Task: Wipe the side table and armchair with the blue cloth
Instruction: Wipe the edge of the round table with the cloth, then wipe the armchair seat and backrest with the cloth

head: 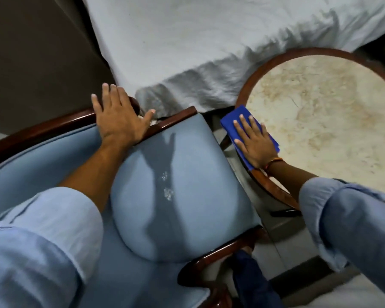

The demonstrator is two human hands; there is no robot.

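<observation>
Pressing the blue cloth (236, 121) flat under spread fingers, the right hand (255, 144) works the near-left rim of the round table (333, 121), palm down and not gripping, the folded cloth lying half on the wooden rim and half on the pale marbled top. The left hand (117, 120), also open with fingers apart, rests on the dark wooden rail of the armchair (176, 185) at its far edge, apparently as a brace and holding nothing. The table step looks to be in hand and early, with the cloth at the edge only and most of the top stretching bare to the right and far side; the armchair appears not yet reached. A next move would likely call for sweeping the cloth rightward and away across the top while keeping it flat, then following the curved rim. Room is open across the table, but tight at the left, where a narrow gap of floor (267, 227) separates table and armchair, and at the far edge, where the white bedsheet (187, 52) hangs just beside the rim.
</observation>
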